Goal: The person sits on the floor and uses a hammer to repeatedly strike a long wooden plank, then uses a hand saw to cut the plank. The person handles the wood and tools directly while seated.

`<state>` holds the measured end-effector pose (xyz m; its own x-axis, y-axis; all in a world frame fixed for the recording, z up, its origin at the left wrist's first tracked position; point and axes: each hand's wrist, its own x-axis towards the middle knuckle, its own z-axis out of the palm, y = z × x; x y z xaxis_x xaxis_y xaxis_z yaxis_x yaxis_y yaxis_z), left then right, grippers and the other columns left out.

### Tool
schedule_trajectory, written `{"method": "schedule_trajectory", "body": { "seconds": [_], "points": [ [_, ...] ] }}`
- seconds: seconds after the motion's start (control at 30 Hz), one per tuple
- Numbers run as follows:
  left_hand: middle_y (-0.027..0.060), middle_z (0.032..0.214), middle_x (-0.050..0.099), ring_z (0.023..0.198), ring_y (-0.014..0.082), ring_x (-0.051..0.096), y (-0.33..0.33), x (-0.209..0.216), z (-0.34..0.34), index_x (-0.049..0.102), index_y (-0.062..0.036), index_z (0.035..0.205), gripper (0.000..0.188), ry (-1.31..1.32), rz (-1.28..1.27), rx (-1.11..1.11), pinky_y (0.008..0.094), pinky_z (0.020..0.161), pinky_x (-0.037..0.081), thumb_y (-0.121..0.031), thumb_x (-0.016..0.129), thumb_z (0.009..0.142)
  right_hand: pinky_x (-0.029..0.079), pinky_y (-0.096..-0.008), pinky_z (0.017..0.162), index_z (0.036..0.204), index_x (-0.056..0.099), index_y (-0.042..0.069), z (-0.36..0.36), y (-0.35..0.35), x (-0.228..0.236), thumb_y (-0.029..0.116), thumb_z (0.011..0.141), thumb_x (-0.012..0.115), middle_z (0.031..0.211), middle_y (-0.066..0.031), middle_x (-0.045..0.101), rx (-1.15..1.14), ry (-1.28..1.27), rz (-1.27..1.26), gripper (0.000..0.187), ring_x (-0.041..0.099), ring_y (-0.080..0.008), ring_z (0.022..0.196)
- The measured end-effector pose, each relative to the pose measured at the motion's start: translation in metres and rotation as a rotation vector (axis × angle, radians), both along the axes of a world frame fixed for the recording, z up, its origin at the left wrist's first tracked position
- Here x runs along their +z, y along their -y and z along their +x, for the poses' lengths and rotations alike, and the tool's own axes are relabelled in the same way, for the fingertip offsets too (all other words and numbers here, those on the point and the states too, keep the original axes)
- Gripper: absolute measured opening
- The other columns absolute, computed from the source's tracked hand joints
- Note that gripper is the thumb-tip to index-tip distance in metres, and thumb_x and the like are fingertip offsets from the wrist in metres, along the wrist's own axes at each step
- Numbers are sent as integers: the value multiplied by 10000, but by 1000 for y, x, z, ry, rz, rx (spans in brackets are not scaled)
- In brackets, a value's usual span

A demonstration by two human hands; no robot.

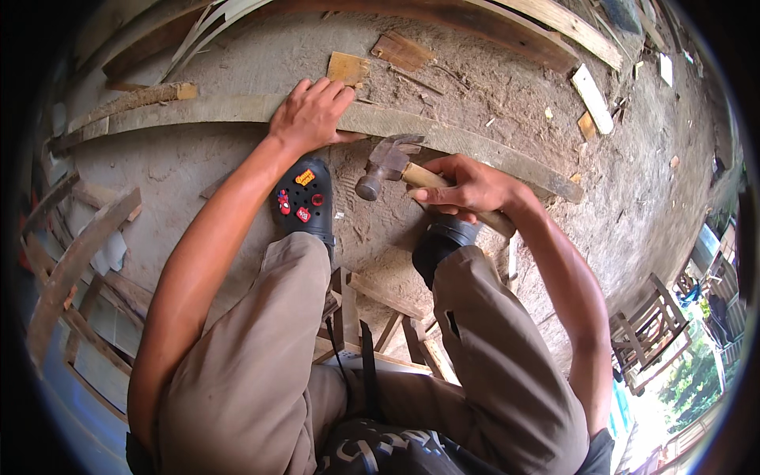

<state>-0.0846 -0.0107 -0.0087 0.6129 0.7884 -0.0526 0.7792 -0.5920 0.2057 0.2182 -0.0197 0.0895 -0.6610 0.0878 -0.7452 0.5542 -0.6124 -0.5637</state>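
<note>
My left hand (311, 117) is closed over a long wooden plank (214, 109), fingers across its far side and thumb along the near edge. The plank runs from left to right in front of my feet. In my right hand (471, 188) is a claw hammer (388, 165), gripped by its light wooden handle. The hammer's rusty dark head points left, just on the near side of the plank, with its claw close to the plank's edge. It appears apart from my left hand. My fingers hide part of the handle.
Dark clogs (305, 198) are on my feet, below the plank. Wood offcuts (402, 51) and a pale strip (592, 99) lie on the dusty floor beyond. Thick timbers (507, 33) lie farther back. Wooden frames stand at left (79, 261) and right (649, 332).
</note>
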Motion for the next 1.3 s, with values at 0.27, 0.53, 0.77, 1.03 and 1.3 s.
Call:
{"method": "schedule_trajectory", "body": {
  "seconds": [0.27,0.53,0.77,1.03,1.3],
  "points": [
    [28,1050,643,1034,194,619,1,-1,1,644,-92,1109,741,1,9,9,352,859,463,-677,768,671,478,-348,506,1087,633,16,1,-14,10,352,952,707,670,-12,582,226,12,326,370,609,-139,583],
    [63,938,632,930,232,635,0,-4,-1,620,-75,991,681,116,97,-15,370,826,476,-689,733,718,534,-457,626,1195,512,37,44,66,11,170,875,759,863,-225,673,40,235,937,426,675,-439,743],
    [34,1109,650,1083,198,612,2,-2,0,640,-88,1152,756,-9,-42,16,361,908,457,-642,804,664,549,-382,576,1084,570,88,52,72,1,360,828,809,834,-77,643,224,79,1374,443,685,-260,711],
    [39,1102,658,1071,199,619,3,-1,-2,656,-105,1155,742,4,-32,14,366,883,467,-665,771,682,505,-406,489,885,534,89,55,41,-22,489,851,757,735,-69,607,134,463,1345,459,642,-259,591],
    [40,1057,652,1058,201,618,-2,-2,1,663,-111,1155,729,13,-61,32,370,884,465,-655,777,683,569,-374,536,932,532,104,52,58,-24,396,883,741,752,-54,624,360,286,1415,363,660,-227,637]
  ]
}}
